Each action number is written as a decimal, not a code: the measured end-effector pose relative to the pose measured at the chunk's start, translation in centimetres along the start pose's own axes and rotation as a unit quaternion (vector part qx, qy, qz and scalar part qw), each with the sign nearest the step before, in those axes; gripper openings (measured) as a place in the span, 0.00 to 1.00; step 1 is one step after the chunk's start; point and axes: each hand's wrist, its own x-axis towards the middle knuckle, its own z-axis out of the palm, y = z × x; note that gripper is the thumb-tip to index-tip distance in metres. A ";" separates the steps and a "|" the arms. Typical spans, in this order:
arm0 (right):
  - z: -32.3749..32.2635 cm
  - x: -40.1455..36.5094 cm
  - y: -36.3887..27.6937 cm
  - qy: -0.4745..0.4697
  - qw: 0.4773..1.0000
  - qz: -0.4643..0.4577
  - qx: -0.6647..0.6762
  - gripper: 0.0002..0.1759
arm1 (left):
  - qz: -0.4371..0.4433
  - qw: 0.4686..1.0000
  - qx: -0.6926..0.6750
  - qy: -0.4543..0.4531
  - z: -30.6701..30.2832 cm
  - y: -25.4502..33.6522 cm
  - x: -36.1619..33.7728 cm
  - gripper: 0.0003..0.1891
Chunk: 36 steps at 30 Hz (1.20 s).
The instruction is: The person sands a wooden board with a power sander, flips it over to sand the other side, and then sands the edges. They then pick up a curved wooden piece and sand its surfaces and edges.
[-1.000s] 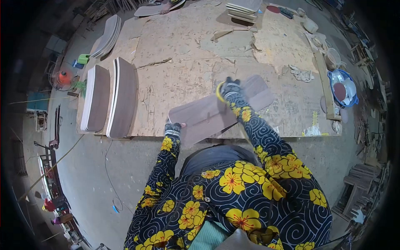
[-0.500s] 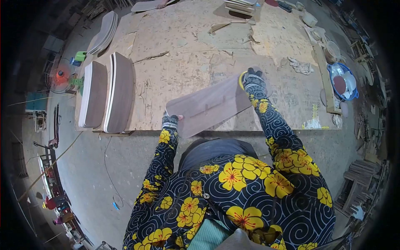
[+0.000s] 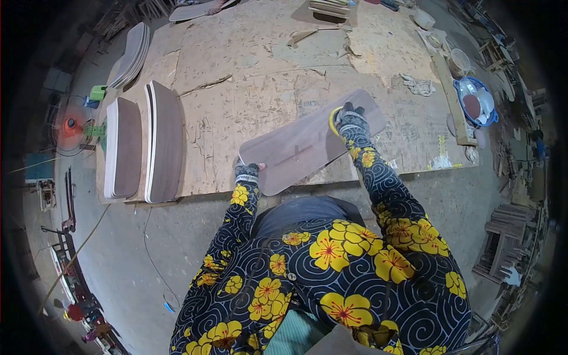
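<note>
A curved brown wooden board [image 3: 302, 151] lies slanted over the table's near edge, its right end farther from me. My left hand [image 3: 248, 170], in a dark glove with bare fingertips, grips the board's lower left end, thumb on top. On the board's right part rests my right hand [image 3: 353, 118], also gloved, its fingers closed over a yellow-edged sanding pad [image 3: 333, 123]. Most of the pad is hidden under the hand.
Stacked curved boards [image 3: 163, 142] stand at the left of the worktable [image 3: 260, 100], with more boards [image 3: 131, 56] behind them. A blue basket [image 3: 496, 112] is at the right, and a crumpled cloth [image 3: 418, 84] lies nearby. A fan [image 3: 72, 124] stands left. Another person's hand [image 3: 216, 7] touches a far board.
My right hand and the pad have moved back from the board's right end toward its middle, uncovering that end. The camera view has shifted slightly. My left hand keeps its hold.
</note>
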 end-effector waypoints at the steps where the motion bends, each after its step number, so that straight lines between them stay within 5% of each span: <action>1: 0.3 -0.8 -0.6 -0.015 1.000 -0.008 -0.013 0.31 | 0.005 1.000 -0.005 0.006 0.1 -0.1 0.2 0.36; 4: 1.6 -3.0 -1.5 -0.055 0.997 -0.046 -0.040 0.30 | -0.008 0.994 -0.096 -0.046 0.4 -1.4 0.9 0.37; 11: 2.1 -0.7 -0.1 0.012 0.999 0.038 -0.028 0.30 | -0.032 0.980 -0.152 -0.125 0.3 -3.7 1.8 0.37; 16: 3.5 -4.1 -2.1 -0.007 0.999 -0.021 -0.046 0.30 | -0.031 0.964 -0.220 -0.142 0.2 -5.1 1.9 0.37; 23: 5.6 0.5 -0.3 0.041 0.994 0.098 -0.028 0.25 | -0.032 0.967 -0.169 -0.186 -0.3 -5.3 2.3 0.37; 27: 4.4 -5.6 -1.8 -0.006 0.998 -0.055 -0.019 0.31 | -0.042 0.972 -0.122 -0.194 -0.5 -8.1 3.4 0.37; 32: 2.9 -3.7 -2.2 0.039 0.999 0.007 -0.012 0.33 | 0.008 0.980 -0.085 -0.179 -0.4 -8.5 3.5 0.37; 36: 4.3 -5.6 -4.6 -0.051 0.997 -0.004 -0.058 0.32 | -0.029 0.983 -0.040 -0.174 -0.5 -8.7 4.3 0.39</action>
